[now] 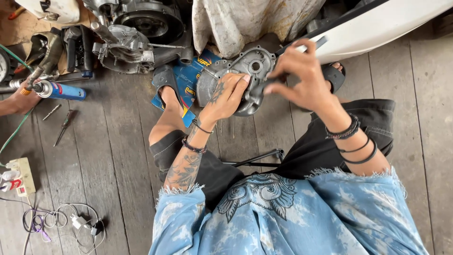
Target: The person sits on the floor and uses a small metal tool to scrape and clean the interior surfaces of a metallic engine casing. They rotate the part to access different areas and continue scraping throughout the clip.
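Far left, another person's hand [19, 101] rests by a blue spray can [63, 90] on the plank floor [108, 156], then your left hand [226, 97] is clamped on the grey engine cover [245, 71] between your sandalled feet, and your right hand [302, 75] pinches a dark tool [306, 45] against it.

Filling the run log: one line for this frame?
left hand: steadies engine cover | right hand: holds dark tool against cover | cover: upright above wooden floor | blue spray can: lying far left
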